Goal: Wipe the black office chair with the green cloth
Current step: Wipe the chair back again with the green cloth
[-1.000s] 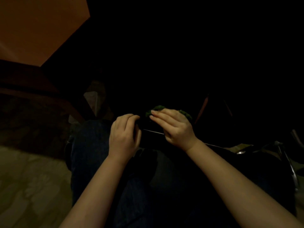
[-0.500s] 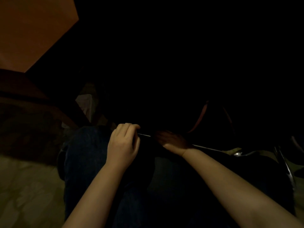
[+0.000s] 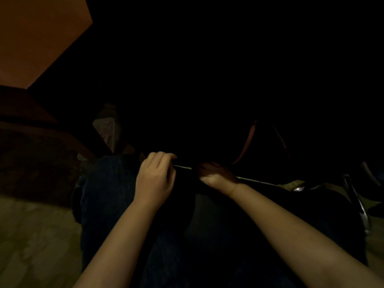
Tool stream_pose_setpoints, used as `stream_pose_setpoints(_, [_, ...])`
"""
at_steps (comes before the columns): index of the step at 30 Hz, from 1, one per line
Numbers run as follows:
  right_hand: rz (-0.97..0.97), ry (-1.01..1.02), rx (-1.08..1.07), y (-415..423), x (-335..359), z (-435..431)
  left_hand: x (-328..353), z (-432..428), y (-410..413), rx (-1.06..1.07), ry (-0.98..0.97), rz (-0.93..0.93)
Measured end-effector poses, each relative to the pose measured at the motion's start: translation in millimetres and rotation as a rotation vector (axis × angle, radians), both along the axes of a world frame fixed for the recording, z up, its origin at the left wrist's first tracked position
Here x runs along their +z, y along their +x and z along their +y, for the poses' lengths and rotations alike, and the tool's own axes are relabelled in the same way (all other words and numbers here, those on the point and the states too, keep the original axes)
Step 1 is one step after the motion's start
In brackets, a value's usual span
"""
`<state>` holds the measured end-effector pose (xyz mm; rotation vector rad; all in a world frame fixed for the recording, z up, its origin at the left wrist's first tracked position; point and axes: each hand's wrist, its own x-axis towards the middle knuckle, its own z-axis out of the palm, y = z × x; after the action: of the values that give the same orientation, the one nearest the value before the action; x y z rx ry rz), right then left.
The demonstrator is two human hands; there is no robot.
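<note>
The left hand (image 3: 154, 179), at nine o'clock, curls its fingers over the thin pale edge of the black office chair (image 3: 207, 132) at twelve. The right hand (image 3: 216, 175), at three, reaches into shadow; I cannot tell its grip.

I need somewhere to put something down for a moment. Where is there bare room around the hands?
The pale patterned floor, left of the blue-jeaned leg, shows bare. Between the left hand and right hand only a narrow gap lies along the thin pale edge. The right side is crowded by shiny metal bars. Beyond the hands it is too dark to judge.
</note>
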<state>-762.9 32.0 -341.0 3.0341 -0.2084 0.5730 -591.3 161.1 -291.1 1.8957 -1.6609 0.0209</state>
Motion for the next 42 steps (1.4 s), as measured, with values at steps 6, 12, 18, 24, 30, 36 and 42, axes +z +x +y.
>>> stream_pose_setpoints(6, [-0.086, -0.037, 0.083, -13.5, 26.6, 4.3, -4.6, -0.6, -3.0, 0.003, -0.045, -0.027])
stream_pose_setpoints(12, [-0.228, -0.132, 0.104, -32.6, 53.1, 5.2, -7.7, 0.5, -3.4, 0.009, -0.083, -0.047])
stream_pose_setpoints(18, [-0.397, -0.232, 0.021, -43.1, 90.7, -6.2, 1.2, -0.4, -8.1, 0.009, -0.147, -0.084])
stream_pose_setpoints(24, [-0.600, -0.110, -0.169, -41.3, 146.4, -16.6, 28.3, -9.5, -18.5, 0.020, -0.372, -0.145])
stream_pose_setpoints(30, [-0.832, -0.034, -0.310, -39.5, 223.7, -36.1, 59.0, -30.6, -28.0, 0.027, -0.462, -0.119])
stream_pose_setpoints(36, [-0.776, -0.099, -0.279, -41.7, 230.9, -36.3, 59.6, -39.9, -34.2, 0.051, -0.398, -0.102])
stream_pose_setpoints(42, [-0.789, -0.032, -0.268, -39.5, 218.5, -35.1, 53.0, -44.3, -37.1, 0.072, -0.364, -0.084])
